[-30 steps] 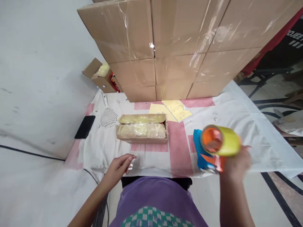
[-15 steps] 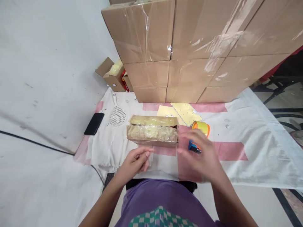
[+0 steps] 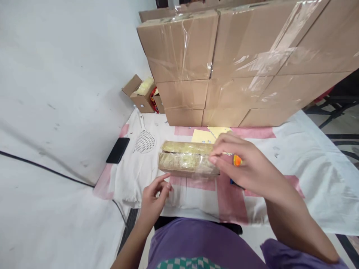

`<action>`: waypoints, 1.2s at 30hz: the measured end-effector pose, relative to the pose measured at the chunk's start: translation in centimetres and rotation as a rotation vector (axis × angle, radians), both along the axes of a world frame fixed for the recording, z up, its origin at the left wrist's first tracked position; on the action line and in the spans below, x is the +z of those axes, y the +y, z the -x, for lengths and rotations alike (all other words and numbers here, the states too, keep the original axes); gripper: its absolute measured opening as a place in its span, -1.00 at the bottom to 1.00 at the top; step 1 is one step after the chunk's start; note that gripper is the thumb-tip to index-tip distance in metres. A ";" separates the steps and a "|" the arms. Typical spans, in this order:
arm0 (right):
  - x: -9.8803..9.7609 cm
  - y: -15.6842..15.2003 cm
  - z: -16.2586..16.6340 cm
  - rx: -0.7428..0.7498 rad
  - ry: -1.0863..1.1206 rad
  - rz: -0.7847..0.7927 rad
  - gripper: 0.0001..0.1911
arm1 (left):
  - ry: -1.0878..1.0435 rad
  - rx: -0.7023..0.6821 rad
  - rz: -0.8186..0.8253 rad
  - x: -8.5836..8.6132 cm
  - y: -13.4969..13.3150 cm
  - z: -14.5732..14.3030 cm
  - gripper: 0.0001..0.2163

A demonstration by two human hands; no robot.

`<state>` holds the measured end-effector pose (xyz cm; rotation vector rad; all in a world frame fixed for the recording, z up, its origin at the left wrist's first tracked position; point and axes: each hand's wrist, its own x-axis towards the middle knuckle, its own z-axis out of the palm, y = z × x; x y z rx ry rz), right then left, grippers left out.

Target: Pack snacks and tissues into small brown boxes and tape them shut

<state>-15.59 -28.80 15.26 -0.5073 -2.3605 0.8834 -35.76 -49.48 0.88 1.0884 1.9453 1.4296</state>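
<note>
A small open cardboard box [image 3: 179,172] packed with yellowish bags lies on the white cloth [image 3: 303,164] in front of me. My right hand [image 3: 246,168] reaches across to its right end, with thumb and fingers closed round that corner. My left hand [image 3: 153,196] hovers just before the box's near side, its fingertips pinched on what looks like a strip of clear tape [image 3: 176,190] running from the box. Mostly hidden behind my right hand is an orange and blue tape dispenser [image 3: 237,160].
Tall taped cartons [image 3: 238,63] are stacked at the back. Yellow sheets [image 3: 203,135] lie before them. A white perforated scoop [image 3: 145,141] and a black phone [image 3: 117,150] lie left of the box. A small open carton [image 3: 140,95] stands at the back left. A black cable [image 3: 50,170] crosses the floor.
My right hand set the tape dispenser down on the cloth and moved left onto the box's right end. My left hand stayed near the box's front, still pinched.
</note>
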 end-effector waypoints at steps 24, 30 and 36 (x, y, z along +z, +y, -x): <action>-15.0 23.0 -4.5 -0.513 -0.360 0.114 -0.93 | 0.867 -0.318 -0.282 -0.3 6.7 -1.6 -0.71; -18.9 23.6 -7.3 -0.352 -0.358 0.208 -0.89 | 0.905 -0.323 -0.295 -0.6 6.7 -1.5 -0.66; -20.1 23.4 -7.0 -0.368 -0.235 0.239 -0.91 | 0.940 -0.321 -0.275 -0.6 6.9 -1.4 -0.66</action>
